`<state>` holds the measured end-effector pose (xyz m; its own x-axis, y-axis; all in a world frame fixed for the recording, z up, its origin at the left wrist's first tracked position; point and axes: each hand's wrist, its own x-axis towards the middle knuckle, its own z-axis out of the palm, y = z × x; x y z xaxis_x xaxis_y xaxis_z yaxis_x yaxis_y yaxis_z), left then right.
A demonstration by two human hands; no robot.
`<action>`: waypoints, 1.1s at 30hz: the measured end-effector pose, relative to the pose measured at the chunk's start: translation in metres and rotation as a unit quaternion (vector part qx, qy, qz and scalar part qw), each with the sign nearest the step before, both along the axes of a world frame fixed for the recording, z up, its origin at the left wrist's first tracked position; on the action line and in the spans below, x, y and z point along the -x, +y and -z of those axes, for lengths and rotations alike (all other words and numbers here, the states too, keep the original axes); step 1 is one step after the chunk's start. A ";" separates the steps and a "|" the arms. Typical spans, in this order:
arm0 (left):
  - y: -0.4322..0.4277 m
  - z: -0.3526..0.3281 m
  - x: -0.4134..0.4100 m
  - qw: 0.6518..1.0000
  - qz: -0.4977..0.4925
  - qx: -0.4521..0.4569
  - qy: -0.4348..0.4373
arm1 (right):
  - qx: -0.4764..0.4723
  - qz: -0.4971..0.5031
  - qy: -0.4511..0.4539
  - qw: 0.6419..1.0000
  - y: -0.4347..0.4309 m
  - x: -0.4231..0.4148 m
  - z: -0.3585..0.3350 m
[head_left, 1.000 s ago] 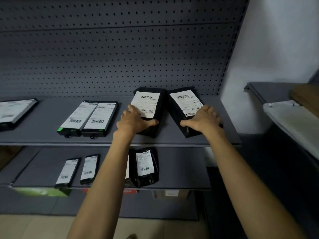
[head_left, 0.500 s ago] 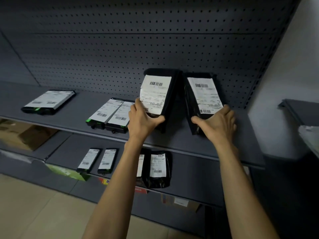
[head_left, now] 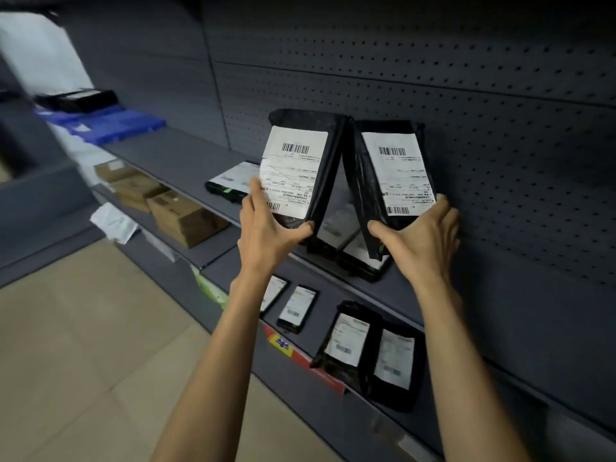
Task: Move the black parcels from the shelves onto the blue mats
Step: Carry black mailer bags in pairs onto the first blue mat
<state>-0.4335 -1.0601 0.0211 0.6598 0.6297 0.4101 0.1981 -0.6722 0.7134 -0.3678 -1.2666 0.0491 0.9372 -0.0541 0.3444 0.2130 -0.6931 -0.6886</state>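
Left hand [head_left: 266, 225] grips labelled black parcel [head_left: 300, 171]; right hand [head_left: 420, 235] grips second parcel [head_left: 390, 175] alongside, both raised above shelf [head_left: 180, 161].

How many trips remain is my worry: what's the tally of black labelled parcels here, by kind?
Held soft bags, in left hand and right hand: 2
Shelved soft bags: 2
Flat packs: 5
Parcel on blue mat: 1
Total: 10
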 end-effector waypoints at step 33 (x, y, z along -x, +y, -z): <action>0.669 0.000 0.036 0.970 -0.221 0.071 -0.070 | -0.002 -0.268 -0.031 0.963 0.747 -0.053 0.007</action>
<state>-0.4695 -0.3913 0.0213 0.2560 0.8954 0.3642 0.3400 -0.4361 0.8332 -0.3144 -0.5193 0.0426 0.8093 0.4294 0.4009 0.5792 -0.4696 -0.6663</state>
